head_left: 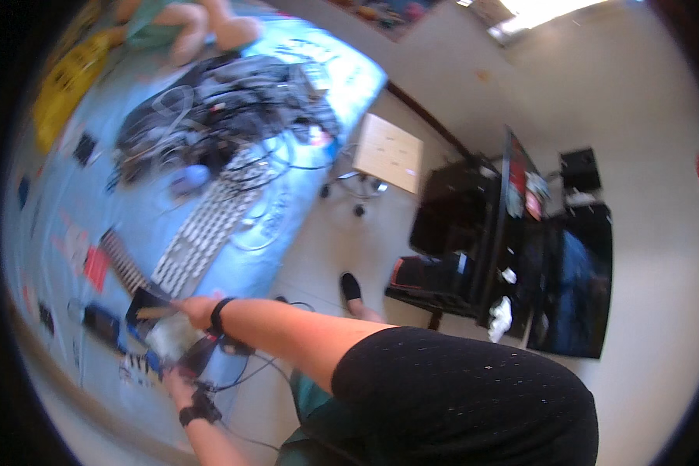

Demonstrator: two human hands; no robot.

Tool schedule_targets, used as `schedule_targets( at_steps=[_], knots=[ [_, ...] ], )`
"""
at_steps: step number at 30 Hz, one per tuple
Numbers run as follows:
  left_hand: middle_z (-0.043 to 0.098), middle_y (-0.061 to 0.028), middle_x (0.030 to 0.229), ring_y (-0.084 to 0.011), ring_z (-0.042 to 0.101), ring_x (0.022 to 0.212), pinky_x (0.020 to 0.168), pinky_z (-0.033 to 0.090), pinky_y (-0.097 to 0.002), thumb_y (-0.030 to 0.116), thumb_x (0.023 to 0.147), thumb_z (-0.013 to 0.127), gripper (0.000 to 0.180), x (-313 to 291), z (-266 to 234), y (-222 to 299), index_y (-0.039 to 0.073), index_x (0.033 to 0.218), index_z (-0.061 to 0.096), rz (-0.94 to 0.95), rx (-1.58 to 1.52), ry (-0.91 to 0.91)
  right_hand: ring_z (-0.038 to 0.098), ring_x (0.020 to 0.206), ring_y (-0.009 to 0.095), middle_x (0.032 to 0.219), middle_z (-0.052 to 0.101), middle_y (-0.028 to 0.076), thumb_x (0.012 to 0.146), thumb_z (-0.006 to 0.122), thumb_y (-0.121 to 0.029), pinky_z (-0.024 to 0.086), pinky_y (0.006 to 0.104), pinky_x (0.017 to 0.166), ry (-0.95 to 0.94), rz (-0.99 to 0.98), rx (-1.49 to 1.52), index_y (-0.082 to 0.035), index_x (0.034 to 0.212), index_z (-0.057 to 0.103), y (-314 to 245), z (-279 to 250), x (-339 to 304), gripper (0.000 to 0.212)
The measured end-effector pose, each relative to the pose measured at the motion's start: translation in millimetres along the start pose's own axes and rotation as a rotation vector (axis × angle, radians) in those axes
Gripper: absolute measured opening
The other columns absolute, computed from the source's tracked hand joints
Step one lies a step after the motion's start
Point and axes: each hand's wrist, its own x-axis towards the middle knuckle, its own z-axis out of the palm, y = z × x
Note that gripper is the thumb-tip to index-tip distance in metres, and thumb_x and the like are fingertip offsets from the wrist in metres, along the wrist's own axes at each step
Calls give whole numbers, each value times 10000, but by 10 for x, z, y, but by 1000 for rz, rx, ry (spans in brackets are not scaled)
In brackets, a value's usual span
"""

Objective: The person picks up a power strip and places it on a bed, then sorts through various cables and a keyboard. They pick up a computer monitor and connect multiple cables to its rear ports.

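My right hand (pixel 198 312) reaches in from the right and is closed at the far edge of a dark, box-like thing (pixel 199 359). From below, my left hand (pixel 179 386) grips its near side. A crumpled whitish bag (pixel 171 339) lies between the hands, with a tan strip (pixel 154 313) beside my right fingers. Blur hides the fingertips and the finer shapes. Close by on the blue sheet (pixel 276 225) are a dark blue flat item (pixel 105 326), a dark ridged strip (pixel 123 259) and a white keyboard (pixel 208 221).
Beyond the keyboard lies a heap of dark cables (pixel 241 101) with a bluish rounded thing (pixel 189 180). A yellow bag (pixel 70 89) is at the far left. Wheels stand under a wooden-topped stool (pixel 388 151); right of it are a black chair (pixel 452 206) and a monitor (pixel 512 171).
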Motion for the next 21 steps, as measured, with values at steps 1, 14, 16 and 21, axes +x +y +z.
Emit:
schedule_targets(
  at_steps=[1,14,16,21],
  knots=[
    [494,-81,780,-208,519,655,514,437,-310,161,782,502,383,78,198,21,35,1132,408,2,87,-75,487,1055,329,1126,513,205,698,492,-20,387,381,882,93,28,62,-76,1297,314,308,-25,-85,627],
    [494,-56,721,-182,477,649,606,416,-325,224,860,454,173,-612,222,-69,66,892,517,-362,182,-359,551,902,299,966,581,161,739,498,-102,443,375,782,879,485,439,-56,1121,479,2247,-547,-3205,385],
    [488,-54,709,-175,464,642,635,411,-331,222,874,437,173,-827,475,-17,73,862,524,-388,247,-415,556,868,281,919,582,147,751,503,-98,444,354,769,1160,552,411,-49,1092,495,2523,-394,-3914,345],
    [500,-63,713,-172,468,666,746,404,-363,201,896,413,190,-669,1009,137,78,846,548,-565,243,-681,571,834,174,947,579,111,756,539,-64,457,276,753,1483,729,471,-33,1114,490,2764,143,-5337,362]
  ],
)
